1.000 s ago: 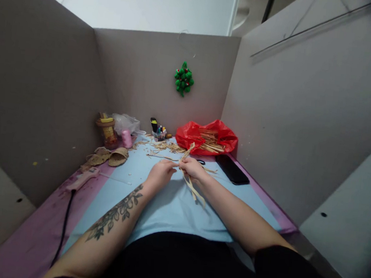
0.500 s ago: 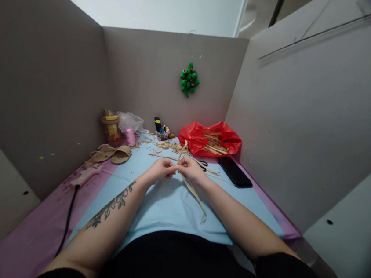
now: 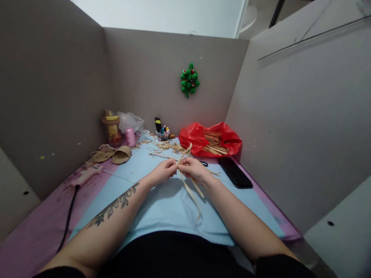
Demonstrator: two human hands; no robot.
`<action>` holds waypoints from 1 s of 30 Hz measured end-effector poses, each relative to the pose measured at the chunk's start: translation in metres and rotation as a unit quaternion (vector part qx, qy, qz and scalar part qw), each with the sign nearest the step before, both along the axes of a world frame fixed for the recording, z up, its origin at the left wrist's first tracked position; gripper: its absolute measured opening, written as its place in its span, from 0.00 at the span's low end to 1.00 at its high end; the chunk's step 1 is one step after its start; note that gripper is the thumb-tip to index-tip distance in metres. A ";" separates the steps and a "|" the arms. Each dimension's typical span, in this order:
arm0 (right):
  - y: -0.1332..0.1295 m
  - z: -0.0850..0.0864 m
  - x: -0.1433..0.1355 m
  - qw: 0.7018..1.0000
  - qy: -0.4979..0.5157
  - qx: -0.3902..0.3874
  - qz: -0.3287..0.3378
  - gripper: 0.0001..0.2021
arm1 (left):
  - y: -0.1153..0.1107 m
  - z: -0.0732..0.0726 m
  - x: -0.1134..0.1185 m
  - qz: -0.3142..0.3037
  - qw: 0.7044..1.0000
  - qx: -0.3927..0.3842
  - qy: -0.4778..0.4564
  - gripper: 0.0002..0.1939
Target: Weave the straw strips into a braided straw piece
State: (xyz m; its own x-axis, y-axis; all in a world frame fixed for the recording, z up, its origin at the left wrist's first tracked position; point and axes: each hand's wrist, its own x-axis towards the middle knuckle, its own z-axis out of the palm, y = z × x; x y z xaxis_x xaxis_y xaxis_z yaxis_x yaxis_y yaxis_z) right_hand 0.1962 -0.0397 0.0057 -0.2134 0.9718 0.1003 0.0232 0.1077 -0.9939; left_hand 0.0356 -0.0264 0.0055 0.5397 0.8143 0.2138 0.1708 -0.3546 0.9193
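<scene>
My left hand (image 3: pixel 165 171) and my right hand (image 3: pixel 193 168) meet fingertip to fingertip over the light blue cloth (image 3: pixel 160 216). Both pinch straw-coloured dried strips (image 3: pixel 190 194). Long loose ends hang from the fingers toward me, and a short braided-looking end stands up behind the hands. Just past my right hand, scissors (image 3: pixel 204 163) lie partly hidden, with one dark handle loop showing. How the strips cross between the fingertips is too small to make out.
A red plastic bag (image 3: pixel 192 139) of dried strips, a black phone (image 3: pixel 236 173), a pink thread spool (image 3: pixel 130 137), a pen holder (image 3: pixel 163 135) and straw scraps (image 3: pixel 171 147) lie around. At left are a glue gun (image 3: pixel 88 174) and woven pieces (image 3: pixel 121 154). Grey partitions enclose the table.
The strips have shifted in my fingers: the upright end leans further right, and two loose ends now hang apart below my right hand. My left hand has turned slightly.
</scene>
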 end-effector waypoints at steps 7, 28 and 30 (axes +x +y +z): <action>-0.011 0.012 0.012 0.993 -0.104 -0.016 -0.045 0.11 | -0.001 -0.002 0.005 0.046 0.994 0.087 0.048 0.09; -0.028 -0.012 -0.032 0.817 -0.431 0.365 -0.115 0.11 | 0.015 -0.008 0.006 0.167 0.968 -0.126 -0.140 0.11; -0.027 -0.007 -0.028 0.845 -0.368 0.360 -0.148 0.10 | 0.017 -0.007 0.004 0.175 0.967 -0.125 -0.139 0.11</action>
